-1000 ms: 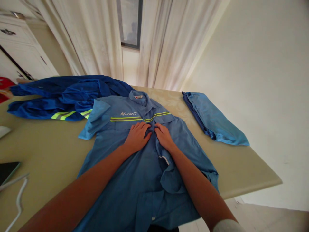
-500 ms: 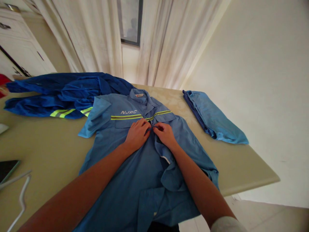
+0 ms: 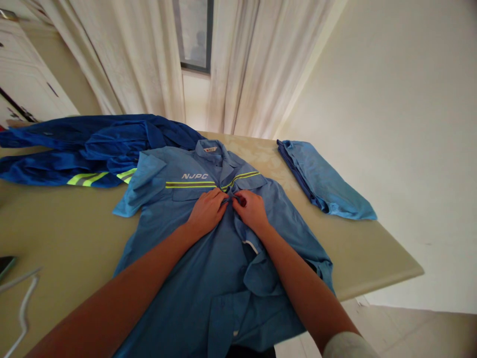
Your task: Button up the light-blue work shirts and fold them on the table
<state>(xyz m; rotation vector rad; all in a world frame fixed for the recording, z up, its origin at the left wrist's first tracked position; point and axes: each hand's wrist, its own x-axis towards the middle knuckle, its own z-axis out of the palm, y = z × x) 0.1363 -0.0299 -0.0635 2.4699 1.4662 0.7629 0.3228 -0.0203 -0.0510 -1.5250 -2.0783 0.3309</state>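
Observation:
A light blue short-sleeved work shirt (image 3: 194,258) with yellow-green reflective stripes and white letters lies face up on the beige table (image 3: 67,233). My left hand (image 3: 205,211) and my right hand (image 3: 250,211) meet at the shirt's front placket just below the stripes. Both hands pinch the fabric edges there, fingers closed on the cloth. Below my hands the placket gapes open and the lower front is rumpled.
A dark blue garment (image 3: 85,149) with reflective stripes lies heaped at the table's far left. A folded light blue garment (image 3: 324,179) rests at the far right near the table edge. A white hanger (image 3: 22,308) and a dark flat device (image 3: 5,263) sit at the left. Curtains hang behind.
My hands have drawn closer together at the placket and the fingers have curled from lying flat into a pinch. The view has shifted slightly rightward.

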